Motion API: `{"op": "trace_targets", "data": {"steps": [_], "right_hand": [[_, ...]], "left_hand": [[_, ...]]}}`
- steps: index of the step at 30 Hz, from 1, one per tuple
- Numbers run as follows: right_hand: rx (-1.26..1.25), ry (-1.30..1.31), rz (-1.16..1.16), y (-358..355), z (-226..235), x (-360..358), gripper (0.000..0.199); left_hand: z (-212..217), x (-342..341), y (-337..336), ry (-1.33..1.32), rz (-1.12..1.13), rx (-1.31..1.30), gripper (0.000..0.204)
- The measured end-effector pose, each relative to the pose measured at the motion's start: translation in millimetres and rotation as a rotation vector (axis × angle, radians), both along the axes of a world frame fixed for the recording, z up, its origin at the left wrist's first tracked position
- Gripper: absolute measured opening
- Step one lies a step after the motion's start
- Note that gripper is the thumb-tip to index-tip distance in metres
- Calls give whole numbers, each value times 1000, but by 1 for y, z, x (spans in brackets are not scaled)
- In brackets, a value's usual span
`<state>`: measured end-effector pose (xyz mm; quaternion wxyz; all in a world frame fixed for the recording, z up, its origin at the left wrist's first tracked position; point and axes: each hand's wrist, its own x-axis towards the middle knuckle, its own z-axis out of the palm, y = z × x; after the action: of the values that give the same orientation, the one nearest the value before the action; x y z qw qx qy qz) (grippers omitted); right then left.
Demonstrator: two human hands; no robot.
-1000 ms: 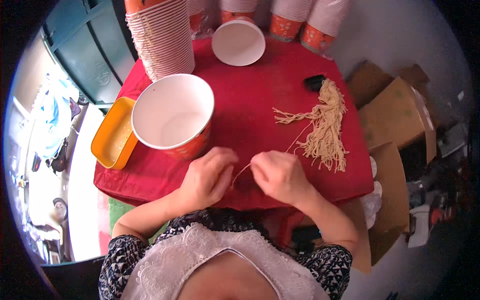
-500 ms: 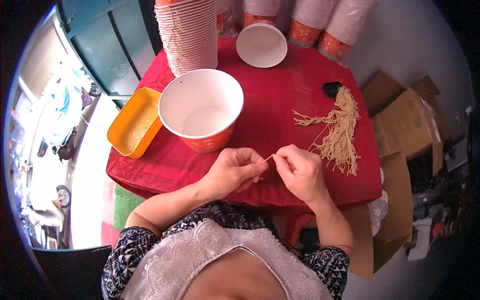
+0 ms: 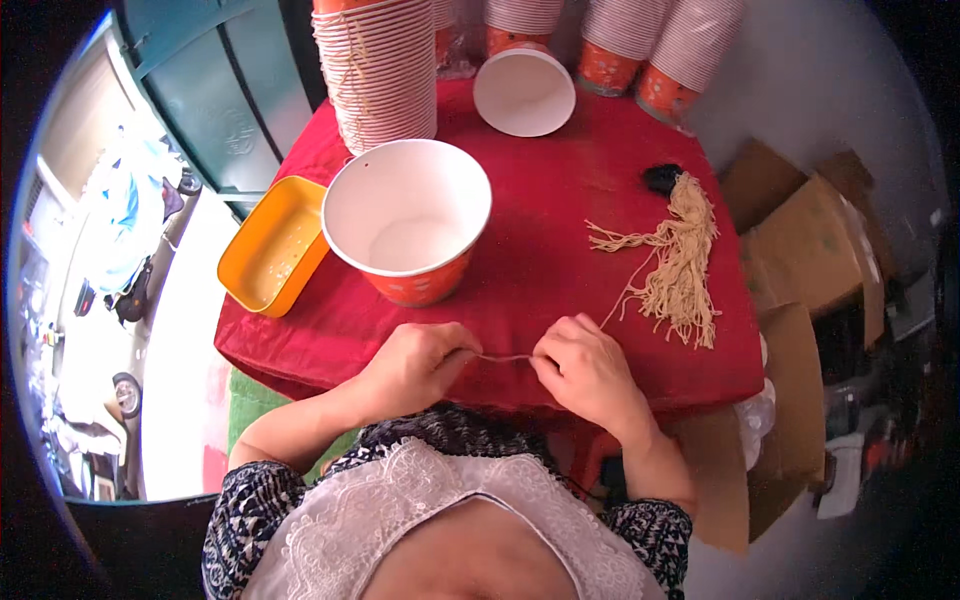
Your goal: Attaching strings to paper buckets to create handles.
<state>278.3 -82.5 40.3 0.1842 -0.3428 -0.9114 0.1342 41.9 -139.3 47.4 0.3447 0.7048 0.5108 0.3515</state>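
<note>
A thin beige string [image 3: 505,358] runs between my two hands above the table's front edge. My left hand [image 3: 420,365] is closed on one part of it, fingers pinched. My right hand [image 3: 583,368] pinches it as well, and a strand trails from there up toward a bundle of beige strings [image 3: 683,265] on the right, bound with something black at its top. Just beyond my left hand stands a large paper bucket [image 3: 415,290], white inside and orange-red outside, with a small dark dot near its rim.
A yellow tray [image 3: 245,255] with small bits in it sits left of the bucket. Behind rises a tall stack of buckets [image 3: 385,75], strings hanging on it. One bucket [image 3: 525,93] lies tipped, more stacks behind. Red cloth [image 3: 560,200] covers the table; cardboard boxes [image 3: 810,250] stand right.
My hands have moved apart and nearer to me, drawing a longer stretch of string between them. The bucket and the string bundle stay in place.
</note>
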Motion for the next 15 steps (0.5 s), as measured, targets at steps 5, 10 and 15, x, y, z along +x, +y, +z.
{"op": "trace_targets", "data": {"steps": [5, 10, 15], "right_hand": [[-496, 704, 64, -16, -9, -41, 20], [-668, 767, 36, -23, -13, -53, 19], [-583, 774, 45, -24, -4, -58, 15]], "left_hand": [[15, -1, 1, 340, -141, 202, 11], [34, -5, 0, 322, -178, 243, 9], [48, -13, 2, 285, -158, 233, 9]]}}
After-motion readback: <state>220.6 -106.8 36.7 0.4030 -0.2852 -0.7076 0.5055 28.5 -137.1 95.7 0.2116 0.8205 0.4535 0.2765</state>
